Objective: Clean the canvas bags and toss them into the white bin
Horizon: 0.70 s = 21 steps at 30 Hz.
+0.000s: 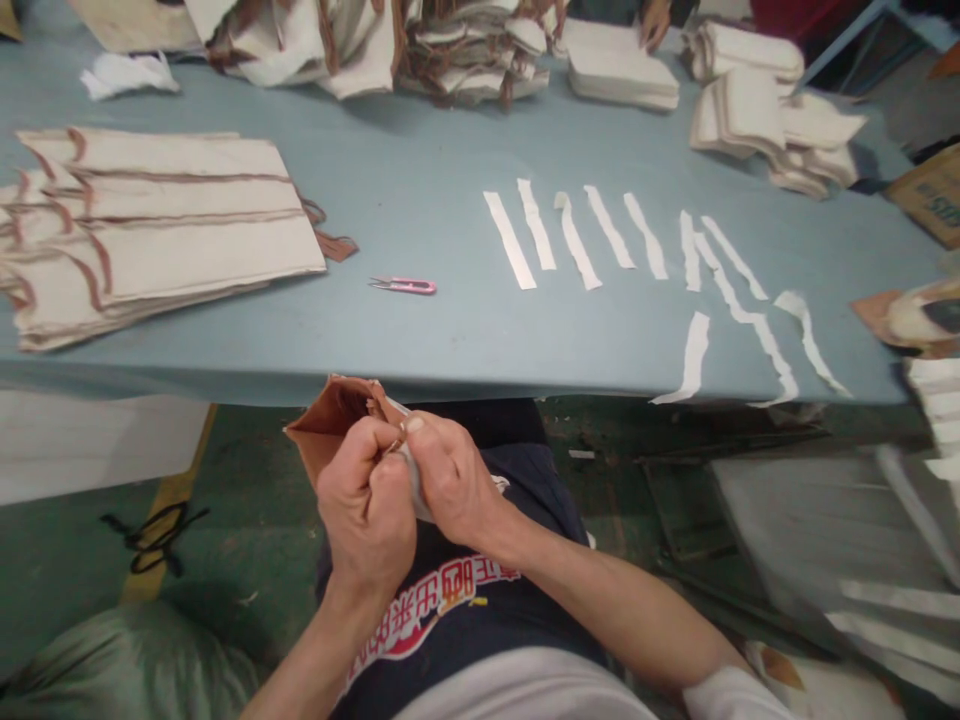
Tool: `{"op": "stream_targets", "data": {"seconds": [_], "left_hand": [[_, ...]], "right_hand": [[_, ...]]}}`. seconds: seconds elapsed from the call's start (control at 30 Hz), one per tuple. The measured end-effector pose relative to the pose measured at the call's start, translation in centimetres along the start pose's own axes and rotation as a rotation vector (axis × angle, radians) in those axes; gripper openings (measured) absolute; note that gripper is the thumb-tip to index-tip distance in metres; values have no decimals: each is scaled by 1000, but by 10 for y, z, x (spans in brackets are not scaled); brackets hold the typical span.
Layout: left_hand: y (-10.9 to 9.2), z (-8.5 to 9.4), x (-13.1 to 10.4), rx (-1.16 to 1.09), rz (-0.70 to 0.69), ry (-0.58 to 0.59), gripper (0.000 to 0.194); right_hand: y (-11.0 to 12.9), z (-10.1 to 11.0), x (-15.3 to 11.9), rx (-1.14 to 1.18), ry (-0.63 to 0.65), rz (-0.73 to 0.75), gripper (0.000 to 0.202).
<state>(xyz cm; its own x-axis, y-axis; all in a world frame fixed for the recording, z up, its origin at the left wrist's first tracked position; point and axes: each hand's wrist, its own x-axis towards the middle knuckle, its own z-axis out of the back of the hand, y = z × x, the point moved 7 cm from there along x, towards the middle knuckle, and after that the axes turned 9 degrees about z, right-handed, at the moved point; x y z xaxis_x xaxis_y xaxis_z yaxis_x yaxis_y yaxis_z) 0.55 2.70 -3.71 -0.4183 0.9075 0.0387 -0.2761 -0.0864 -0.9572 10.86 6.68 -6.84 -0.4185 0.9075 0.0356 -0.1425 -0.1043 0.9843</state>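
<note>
Just in front of the table edge, above my lap, I hold a bag (319, 432) with a brown inside and a pale outside; its open mouth faces up and away from me. My left hand (367, 510) is closed in a pinch on the rim. Right beside it, my right hand (457, 475) pinches the same rim, thumb against the left fingers. A small bit of thread or cord seems to lie between the fingertips, too small to tell. Beyond my hands, pink-handled thread snips (405, 286) lie on the table.
A stack of cream bags with brown trim (195, 200) lies at left on the blue-grey table (420, 200). Several white strips (510, 240) are spread at right. Folded cream pieces (750, 110) and bundles (472, 50) line the far side, where another person's hand (655, 24) rests.
</note>
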Motion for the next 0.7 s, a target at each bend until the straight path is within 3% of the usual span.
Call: {"op": "stream_targets", "data": {"seconds": [0.23, 0.43, 0.53, 0.63, 0.7], "left_hand": [[12, 8, 22, -123, 135, 252, 19], [-3, 17, 42, -77, 135, 395, 16], [-14, 21, 48, -24, 100, 385, 16], [-26, 27, 51, 15, 76, 349, 17], [-35, 29, 53, 25, 65, 355, 18]], "right_hand": [[9, 10, 12, 115, 97, 21, 56], [24, 33, 1, 205, 313, -26, 60], [30, 43, -16, 164, 387, -113, 52], [36, 39, -44, 155, 610, -150, 48], [39, 36, -64, 49, 802, -74, 50]]}}
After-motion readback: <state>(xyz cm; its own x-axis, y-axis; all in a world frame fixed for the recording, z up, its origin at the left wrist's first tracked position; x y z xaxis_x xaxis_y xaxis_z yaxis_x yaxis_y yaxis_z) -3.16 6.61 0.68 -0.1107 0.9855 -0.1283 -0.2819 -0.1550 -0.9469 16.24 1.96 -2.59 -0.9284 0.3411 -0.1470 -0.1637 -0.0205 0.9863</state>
